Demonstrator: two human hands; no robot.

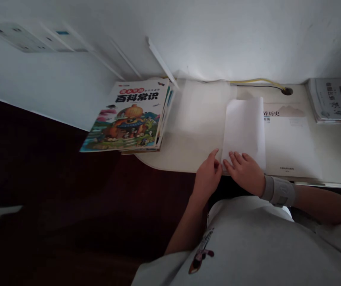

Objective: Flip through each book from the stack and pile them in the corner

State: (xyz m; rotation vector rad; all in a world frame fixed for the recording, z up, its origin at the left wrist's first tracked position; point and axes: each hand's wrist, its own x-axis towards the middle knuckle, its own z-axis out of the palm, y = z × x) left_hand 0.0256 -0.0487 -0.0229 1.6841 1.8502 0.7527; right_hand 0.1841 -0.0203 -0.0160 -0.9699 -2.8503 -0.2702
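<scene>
A white folded sheet of paper (244,129) lies on the desk (194,135), partly over a pale book with Chinese print (289,135). My right hand (245,171) rests flat on the sheet's near edge, fingers stretched out. A grey band wraps that wrist. My left hand (208,174) sits just left of it, fingertips touching the sheet's near left corner, fingers loosely together and holding nothing.
A stack of colourful picture books (128,119) overhangs the desk's left end. Another stack of books (336,99) lies at the far right. A yellow cable (260,81) runs along the wall to a desk hole. The dark floor lies to the left.
</scene>
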